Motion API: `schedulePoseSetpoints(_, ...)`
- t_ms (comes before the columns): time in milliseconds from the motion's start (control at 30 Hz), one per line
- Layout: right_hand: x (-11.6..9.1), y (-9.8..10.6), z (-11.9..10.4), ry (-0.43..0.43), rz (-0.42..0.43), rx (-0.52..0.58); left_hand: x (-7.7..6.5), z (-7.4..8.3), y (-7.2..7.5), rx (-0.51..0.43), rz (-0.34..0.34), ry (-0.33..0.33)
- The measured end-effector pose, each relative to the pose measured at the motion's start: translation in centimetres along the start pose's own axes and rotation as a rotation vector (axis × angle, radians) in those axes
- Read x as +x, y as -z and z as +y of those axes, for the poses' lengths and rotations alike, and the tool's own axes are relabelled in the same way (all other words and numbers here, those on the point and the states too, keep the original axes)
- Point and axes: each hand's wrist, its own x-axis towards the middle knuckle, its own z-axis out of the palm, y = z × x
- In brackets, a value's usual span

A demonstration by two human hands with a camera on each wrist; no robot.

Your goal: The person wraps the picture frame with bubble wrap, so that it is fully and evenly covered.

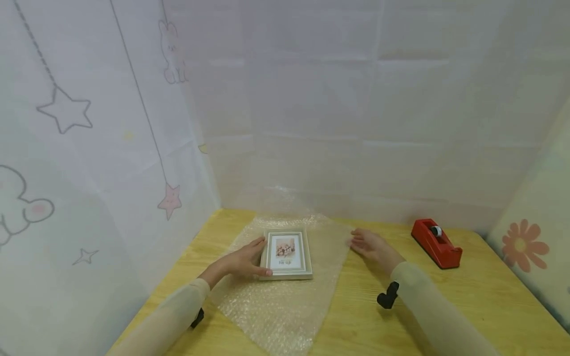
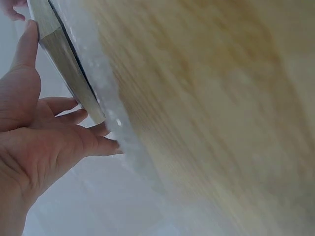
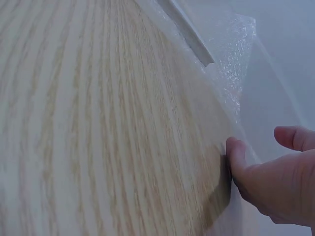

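Note:
A silver-edged picture frame [image 1: 288,271] lies face up on a sheet of bubble wrap [image 1: 285,309], which is turned cornerwise on the table. My left hand [image 1: 242,259] rests against the frame's left side, thumb at its near left corner and fingers spread along the edge. In the left wrist view the left hand [image 2: 54,125] touches the frame's side [image 2: 69,64] with loosely extended fingers. At the right corner of the bubble wrap is my right hand [image 1: 374,247]. The right wrist view shows the right hand [image 3: 278,184] with thumb and finger apart, one fingertip at the wrap's edge.
A red tape dispenser [image 1: 438,245] with a roll in it stands on the wooden table [image 1: 378,331], to the right of my right hand. A pale hanging sheet [image 1: 356,123] rises behind the table's far edge, and a printed one [image 1: 102,198] hangs at the left.

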Motion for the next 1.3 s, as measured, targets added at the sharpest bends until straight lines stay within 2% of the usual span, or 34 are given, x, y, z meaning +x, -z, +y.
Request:
schedulePoseSetpoints(200, 0.2, 0.0, 0.8, 0.006, -0.066, 0.006, -0.1, 0.3, -0.1, 0.009, -0.008, 0.004)
schedulePoseSetpoints(467, 1.7, -0.1, 1.9, 0.091, -0.07, -0.065, 0.0, 0.7, 0.2, 0.014, -0.01, -0.013)
schedulePoseSetpoints(667, 1.9, -0.5, 2.3, 0.088, -0.107, -0.012, -0.1, 0.4, -0.1, 0.012, -0.007, -0.008)
schedulePoseSetpoints(900, 1.8, -1.2, 2.1, 0.103, -0.127, -0.007, 0.1, 0.0, 0.0, 0.012, -0.009, 0.003)
schedulePoseSetpoints(1200, 1.8, -2.0, 1.7, 0.099, -0.136, 0.011, -0.3, 0.6, 0.1, -0.001, -0.02, -0.004)
schedulePoseSetpoints(1300, 1.7, -2.5, 1.5, 0.126, -0.17, -0.029, -0.3, 0.8, 0.1, -0.003, -0.018, -0.008)
